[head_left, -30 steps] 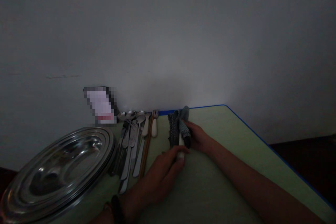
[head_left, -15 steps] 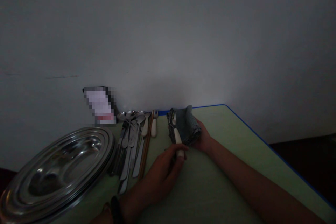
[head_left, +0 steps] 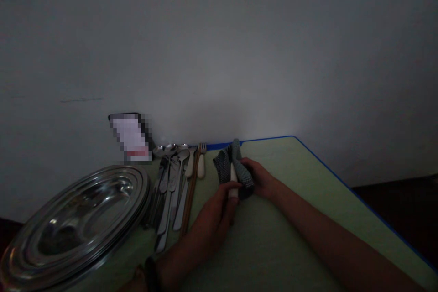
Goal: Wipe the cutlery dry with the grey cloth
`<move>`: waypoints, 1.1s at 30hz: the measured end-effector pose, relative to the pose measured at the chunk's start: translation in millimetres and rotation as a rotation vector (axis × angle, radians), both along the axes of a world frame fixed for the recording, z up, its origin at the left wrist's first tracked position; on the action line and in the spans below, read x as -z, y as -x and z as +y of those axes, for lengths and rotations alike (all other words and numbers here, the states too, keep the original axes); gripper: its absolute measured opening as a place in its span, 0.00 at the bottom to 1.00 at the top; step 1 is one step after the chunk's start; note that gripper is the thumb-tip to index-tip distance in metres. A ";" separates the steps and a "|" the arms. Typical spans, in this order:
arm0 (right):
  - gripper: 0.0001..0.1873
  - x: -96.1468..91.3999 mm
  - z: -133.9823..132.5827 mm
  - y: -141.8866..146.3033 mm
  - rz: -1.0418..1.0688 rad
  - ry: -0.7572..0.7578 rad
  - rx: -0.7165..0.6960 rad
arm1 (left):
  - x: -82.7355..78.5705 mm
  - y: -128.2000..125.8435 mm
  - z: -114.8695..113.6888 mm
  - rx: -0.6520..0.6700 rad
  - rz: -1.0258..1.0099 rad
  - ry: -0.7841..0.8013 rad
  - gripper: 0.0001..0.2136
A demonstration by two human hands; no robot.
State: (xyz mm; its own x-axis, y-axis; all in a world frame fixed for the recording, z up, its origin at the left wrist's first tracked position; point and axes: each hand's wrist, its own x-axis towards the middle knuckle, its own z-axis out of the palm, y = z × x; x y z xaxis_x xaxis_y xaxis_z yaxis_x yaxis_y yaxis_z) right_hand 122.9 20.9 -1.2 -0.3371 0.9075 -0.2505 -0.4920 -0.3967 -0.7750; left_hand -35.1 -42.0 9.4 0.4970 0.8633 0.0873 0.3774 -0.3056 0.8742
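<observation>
My left hand [head_left: 221, 205] pinches the pale handle of a white-handled spoon [head_left: 233, 177], which points away from me. Its metal head is hidden inside a folded grey-green checked cloth [head_left: 242, 174]. From the right side, my right hand [head_left: 258, 178] grips the cloth, which is wrapped around the head. Both hands are just above the table. To their left lie a pair of wooden chopsticks [head_left: 190, 196] and a small white-handled fork [head_left: 201, 164].
Several metal spoons, forks and knives [head_left: 169, 205] lie in a bunch beside a stack of oval divided steel plates [head_left: 137, 182]. A phone with a blurred screen [head_left: 130, 134] leans on the wall [head_left: 219, 45]. The green table [head_left: 308, 191] has a blue edge.
The cloth has folded over the spoon's head, which showed before and is now covered. My right hand has shifted slightly left with the cloth; my left hand keeps its grip.
</observation>
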 end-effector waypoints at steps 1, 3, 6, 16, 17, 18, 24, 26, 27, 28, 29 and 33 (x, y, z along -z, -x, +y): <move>0.08 0.0 -0.2 -0.2 0.009 0.025 -0.002 | 1.6 -0.8 1.2 -0.002 -0.036 0.024 0.14; 0.08 -0.3 -0.8 -0.4 0.046 0.076 -0.010 | 3.9 -2.3 3.7 -0.007 -0.131 0.077 0.14; 0.09 -1.0 -1.7 -0.4 0.093 0.032 -0.045 | 4.7 -3.5 7.3 -0.029 -0.215 0.139 0.16; 0.18 -10.9 -0.5 1.6 0.277 0.069 0.026 | -4.5 -0.2 9.4 -0.065 -0.132 0.143 0.17; 0.18 -10.5 0.6 0.9 0.285 0.059 0.046 | -3.8 -0.3 9.5 -0.070 -0.141 0.154 0.17; 0.17 -9.6 1.7 0.1 0.292 0.042 0.064 | -3.1 -0.4 9.7 -0.075 -0.156 0.163 0.17; 0.14 -5.0 1.3 -0.3 0.263 -0.013 0.029 | 0.4 -0.7 13.7 -0.125 -0.311 0.214 0.16; 0.12 -4.4 -1.4 2.0 0.195 -0.032 0.002 | 0.6 -1.3 14.9 -0.145 -0.316 0.247 0.16; 0.11 -4.1 -2.7 3.3 0.163 -0.051 0.002 | 0.3 -1.9 15.1 -0.152 -0.307 0.260 0.16; 0.10 -3.7 -3.7 4.4 0.137 -0.075 0.012 | -0.2 -2.5 15.0 -0.156 -0.291 0.270 0.16; 0.10 -3.3 -4.5 5.2 0.117 -0.099 0.025 | -0.9 -3.1 14.5 -0.159 -0.271 0.278 0.16; 0.10 -2.6 -6.2 4.8 0.048 -0.145 0.060 | -4.9 -4.6 9.6 -0.173 -0.142 0.244 0.12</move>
State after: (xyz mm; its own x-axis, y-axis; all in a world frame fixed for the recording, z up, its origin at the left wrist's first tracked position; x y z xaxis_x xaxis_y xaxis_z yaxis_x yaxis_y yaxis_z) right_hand 118.1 14.6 1.4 -0.2899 0.9518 -0.1005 -0.5494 -0.2515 -0.7968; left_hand -30.4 -32.4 14.3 0.3393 0.9378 -0.0742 0.2741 -0.0231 0.9614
